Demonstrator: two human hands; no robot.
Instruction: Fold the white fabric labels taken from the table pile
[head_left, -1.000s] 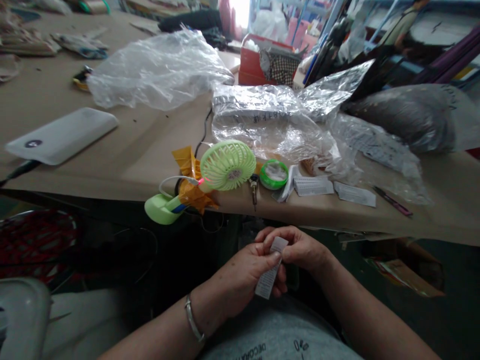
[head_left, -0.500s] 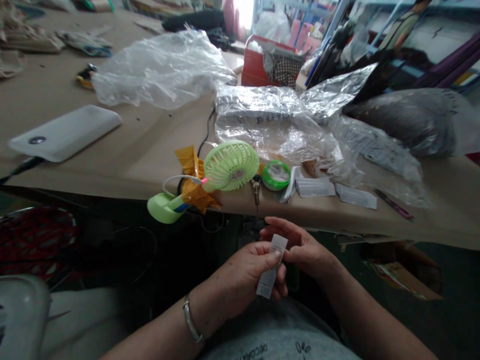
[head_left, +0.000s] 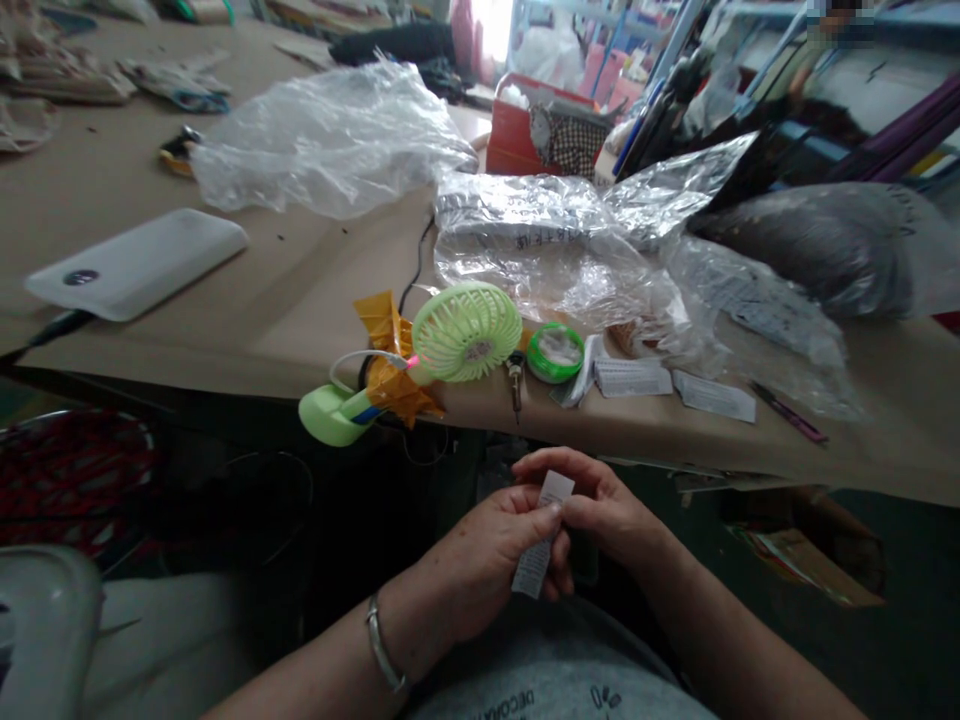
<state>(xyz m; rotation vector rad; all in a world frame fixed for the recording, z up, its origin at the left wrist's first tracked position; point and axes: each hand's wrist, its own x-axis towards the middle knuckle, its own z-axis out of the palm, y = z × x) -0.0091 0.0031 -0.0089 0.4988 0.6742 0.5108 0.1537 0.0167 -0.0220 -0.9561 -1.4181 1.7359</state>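
Note:
A narrow white printed label is pinched between the thumb and curled fingers of my left hand, slanting over my lap below the table edge. My right hand meets it from the other side, its thumb pressed at the label's edge near my left thumb. The right fingers curl behind, partly hidden. Just beyond my hands, on the table's edge, lie a small metal-tipped tool, a round green tub with whitish contents, and two stacks of similar labels, one nearer and one farther right.
A light green fan is taped at the table edge. Clear plastic bags and a shiny bag lie behind. A white power bank is at left, a pink-handled cutter at right. A person is in the background.
My right thumb has moved slightly left, closer to my left thumb at the label. The right fingers have shifted a little left and down. The label stays in my left hand.

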